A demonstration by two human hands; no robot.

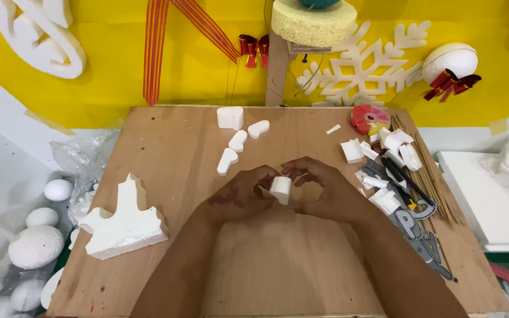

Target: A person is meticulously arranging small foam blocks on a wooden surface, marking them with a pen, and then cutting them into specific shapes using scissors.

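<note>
1. Lying on the left part of the wooden board [166, 141] is a large offcut of white foam [122, 227] with a jagged upper edge; nothing stands between it and the hands
2. Three small rounded foam shapes [238, 141] sit in a diagonal row above the hands, with one squarer foam block [230, 117] at the far edge
3. At the right edge lie a cluster of white foam scraps [393, 147], too many to count exactly, a bundle of thin wooden skewers [434, 182], grey cut-out letters [413, 227] and one red-and-yellow disc [367, 119]
4. The left hand [240, 197] and right hand [325, 191] meet at the board's centre; both are curled partly closed, fingertips pinching one small white foam piece [280, 189] held between them, above the board
</note>
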